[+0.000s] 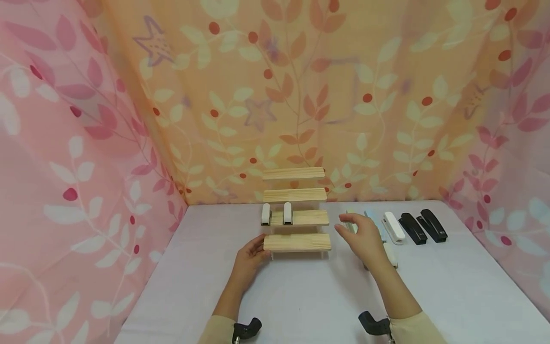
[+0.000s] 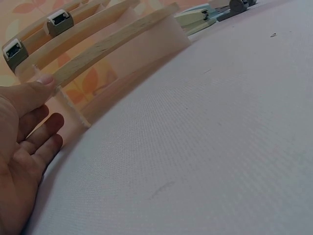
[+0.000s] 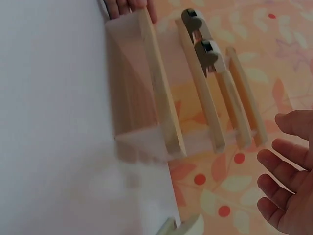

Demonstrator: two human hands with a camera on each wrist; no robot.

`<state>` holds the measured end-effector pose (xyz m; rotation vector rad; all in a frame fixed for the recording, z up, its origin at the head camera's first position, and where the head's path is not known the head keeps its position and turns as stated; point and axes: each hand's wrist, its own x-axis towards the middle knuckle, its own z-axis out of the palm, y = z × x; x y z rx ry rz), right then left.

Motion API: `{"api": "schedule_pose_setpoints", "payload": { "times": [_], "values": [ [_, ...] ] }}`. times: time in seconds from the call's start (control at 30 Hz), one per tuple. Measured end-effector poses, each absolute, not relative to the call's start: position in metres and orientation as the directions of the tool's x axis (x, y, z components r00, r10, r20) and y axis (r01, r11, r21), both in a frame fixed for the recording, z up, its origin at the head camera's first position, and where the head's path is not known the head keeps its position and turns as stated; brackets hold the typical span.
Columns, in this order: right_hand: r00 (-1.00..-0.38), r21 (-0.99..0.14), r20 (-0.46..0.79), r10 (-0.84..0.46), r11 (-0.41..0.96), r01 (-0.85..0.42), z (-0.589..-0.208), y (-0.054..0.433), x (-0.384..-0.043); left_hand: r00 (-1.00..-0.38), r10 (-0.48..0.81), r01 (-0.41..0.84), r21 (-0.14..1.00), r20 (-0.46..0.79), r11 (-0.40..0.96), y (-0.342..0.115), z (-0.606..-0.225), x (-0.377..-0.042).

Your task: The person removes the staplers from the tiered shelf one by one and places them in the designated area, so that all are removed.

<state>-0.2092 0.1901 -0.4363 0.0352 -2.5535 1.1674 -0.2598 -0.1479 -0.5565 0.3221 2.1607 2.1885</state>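
A tiered rack (image 1: 297,242) of pale wooden boards on clear side supports stands in the middle of the table. Two white-topped staplers (image 1: 288,213) sit upright on its second board from the bottom, toward the left. My left hand (image 1: 248,260) holds the left end of the lowest board; the left wrist view has the thumb (image 2: 36,93) on the board's end and the other fingers curled by the clear support. Right of the rack, my right hand (image 1: 364,239) hovers with fingers spread and nothing in them, in front of a pale green stapler (image 1: 351,224).
On the right of the table lie a light blue stapler (image 1: 375,220), a white one (image 1: 393,228) and two black ones (image 1: 432,225). Another whitish stapler (image 1: 390,254) is partly hidden by the right forearm. Patterned curtains (image 1: 258,95) enclose the back and sides.
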Motion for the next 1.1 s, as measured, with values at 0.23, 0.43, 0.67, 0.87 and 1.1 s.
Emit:
{"api": "schedule_pose_setpoints", "payload": {
  "times": [0.23, 0.43, 0.67, 0.87, 1.1],
  "values": [
    [-0.930, -0.732, 0.363, 0.051, 0.633, -0.251, -0.434, 0.160, -0.224, -0.973, 0.196, 0.119, 0.993, 0.119, -0.016, -0.147, -0.557, -0.259],
    [-0.924, -0.737, 0.382, 0.028, 0.612, -0.286, -0.432, 0.136, -0.234, -0.973, 0.194, 0.121, 0.992, 0.123, -0.023, -0.146, -0.556, -0.258],
    [-0.928, -0.764, 0.369, 0.044, 0.583, -0.276, -0.437, 0.111, -0.246, -0.970, 0.201, 0.127, 0.991, 0.134, -0.049, -0.148, -0.555, -0.257],
    [-0.930, -0.775, 0.362, 0.056, 0.573, -0.267, -0.442, 0.095, -0.251, -0.969, 0.204, 0.131, 0.990, 0.141, -0.059, -0.148, -0.557, -0.258],
    [-0.920, -0.752, 0.387, 0.060, 0.598, -0.277, -0.449, 0.084, -0.257, -0.969, 0.206, 0.125, 0.990, 0.136, -0.066, -0.148, -0.555, -0.257]
  ]
}}
